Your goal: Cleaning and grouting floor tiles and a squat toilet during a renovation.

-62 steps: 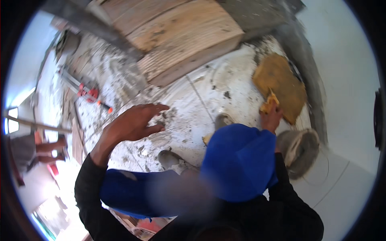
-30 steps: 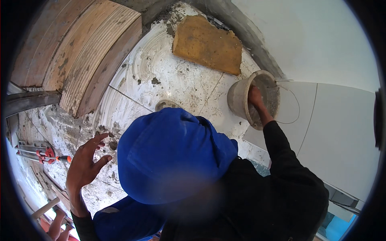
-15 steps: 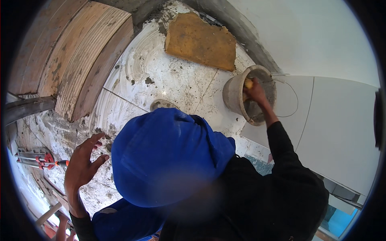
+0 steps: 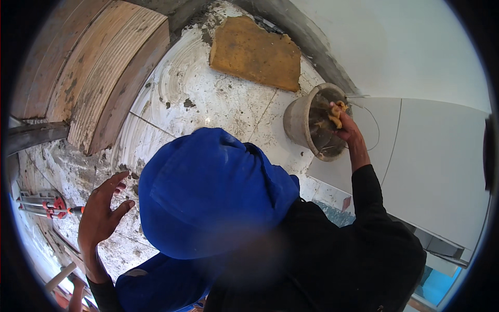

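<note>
My right hand (image 4: 353, 134) grips a crumpled yellow sponge (image 4: 336, 118) over the mouth of a grey, mortar-stained bucket (image 4: 298, 124). The fingers are closed round it, and some of the sponge is hidden by them. Murky water seems to lie inside the bucket. On the left, my left hand (image 4: 100, 214) hovers above the dirty floor with nothing in it, its thumb and fingers apart. Blue cloth (image 4: 208, 197) of my clothing fills the middle of the view between my two black-sleeved arms.
A torn yellow-brown foam slab (image 4: 255, 53) lies on the smeared white floor tiles (image 4: 208, 93). Wooden steps (image 4: 117, 62) rise at the far left. Red-handled tools (image 4: 52, 208) lie at left. White panels (image 4: 439, 166) stand on the right. Part of another person's limb (image 4: 76, 295) shows lower left.
My right hand has come up out of the bucket's inside with the sponge, toward its right rim. The left hand keeps nearly the same pose.
</note>
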Demonstrator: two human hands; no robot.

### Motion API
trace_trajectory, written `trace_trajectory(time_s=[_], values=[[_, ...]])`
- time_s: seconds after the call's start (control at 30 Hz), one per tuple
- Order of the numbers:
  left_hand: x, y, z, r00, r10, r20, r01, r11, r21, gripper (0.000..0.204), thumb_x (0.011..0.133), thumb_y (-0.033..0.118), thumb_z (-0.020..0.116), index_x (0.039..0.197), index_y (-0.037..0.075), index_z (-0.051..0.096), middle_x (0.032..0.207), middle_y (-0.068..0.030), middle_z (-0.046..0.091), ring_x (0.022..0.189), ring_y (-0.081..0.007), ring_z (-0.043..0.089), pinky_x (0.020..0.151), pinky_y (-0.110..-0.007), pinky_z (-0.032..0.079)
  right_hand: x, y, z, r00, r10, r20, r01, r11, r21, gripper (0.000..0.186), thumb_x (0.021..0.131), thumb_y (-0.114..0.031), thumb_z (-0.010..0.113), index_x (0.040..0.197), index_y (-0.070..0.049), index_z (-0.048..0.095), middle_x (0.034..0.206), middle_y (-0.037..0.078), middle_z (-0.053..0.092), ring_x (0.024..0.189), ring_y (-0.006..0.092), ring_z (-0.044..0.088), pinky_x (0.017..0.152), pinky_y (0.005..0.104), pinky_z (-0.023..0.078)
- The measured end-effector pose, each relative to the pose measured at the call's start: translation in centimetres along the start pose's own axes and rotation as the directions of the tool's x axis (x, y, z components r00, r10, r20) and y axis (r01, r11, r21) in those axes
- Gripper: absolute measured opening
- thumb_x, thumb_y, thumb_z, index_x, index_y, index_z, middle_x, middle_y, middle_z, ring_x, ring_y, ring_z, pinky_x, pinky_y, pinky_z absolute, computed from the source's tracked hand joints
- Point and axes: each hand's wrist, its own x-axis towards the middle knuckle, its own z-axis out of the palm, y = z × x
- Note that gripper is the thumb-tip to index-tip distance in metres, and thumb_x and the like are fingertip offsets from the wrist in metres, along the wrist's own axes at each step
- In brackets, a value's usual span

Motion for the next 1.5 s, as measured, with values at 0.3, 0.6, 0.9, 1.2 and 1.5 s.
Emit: trace_trajectory(time_s=[0.3,0.6,0.9,1.2,1.5], values=[[-0.4,0.9,-0.5,0.999,0.036,-0.029,-0.036,0.999,0.023,0.064,0.086,0.014,0.078,0.146,0.01,0.055,0.131,-0.0187,0.067,0.114,-0.0332,0.066,0.1,-0.043,0.051,2.7,3.2,-5.6,0.919,-0.383,-0.093,0.352,0.904,-0.243,0.039,0.096,-0.021,0.076,0.128,-0.005,0.061,0.106,0.007,0.071,0.077,0.0174,0.07,0.052,0.0329,0.057],[-1.0,1.1,-0.1,0.999,-0.024,-0.021,0.025,1.0,0.006,0.063,0.088,0.018,0.078,0.146,0.01,0.055,0.132,-0.0191,0.067,0.115,-0.035,0.066,0.1,-0.044,0.051,3.5,2.5,-2.6,0.744,-0.54,-0.394,0.05,0.633,-0.773,0.074,0.09,-0.067,0.067,0.082,0.006,0.071,0.079,0.015,0.071,0.068,0.0225,0.069,0.06,0.0396,0.053],[-1.8,1.6,-0.4,0.998,-0.036,-0.047,0.037,0.999,0.017,0.062,0.088,0.017,0.078,0.145,0.01,0.056,0.131,-0.0194,0.067,0.116,-0.0343,0.066,0.1,-0.044,0.051,6.6,3.5,-3.6,0.799,-0.501,-0.333,0.073,0.631,-0.772,0.061,0.091,-0.052,0.074,0.098,0.009,0.068,0.088,0.021,0.071,0.083,0.028,0.072,0.077,0.043,0.058],[-1.1,1.0,-0.2,0.999,0.004,-0.047,-0.003,1.0,0.022,0.063,0.087,0.017,0.079,0.145,0.011,0.056,0.123,-0.0192,0.069,0.114,-0.0347,0.066,0.1,-0.044,0.051,0.9,0.7,-2.5,0.905,-0.397,-0.15,0.303,0.852,-0.427,0.023,0.093,-0.011,0.071,0.113,-0.001,0.065,0.095,0.006,0.069,0.078,0.0175,0.068,0.077,0.0313,0.058],[-1.2,0.7,0.1,0.999,0.008,-0.031,-0.008,1.0,0.014,0.064,0.086,0.015,0.078,0.146,0.011,0.056,0.126,-0.0196,0.068,0.114,-0.034,0.066,0.101,-0.045,0.051,1.0,1.6,-1.0,0.781,-0.586,-0.215,0.402,0.736,-0.545,0.038,0.094,-0.034,0.076,0.108,0.0,0.07,0.093,0.006,0.07,0.077,0.0145,0.065,0.07,0.0311,0.054]])
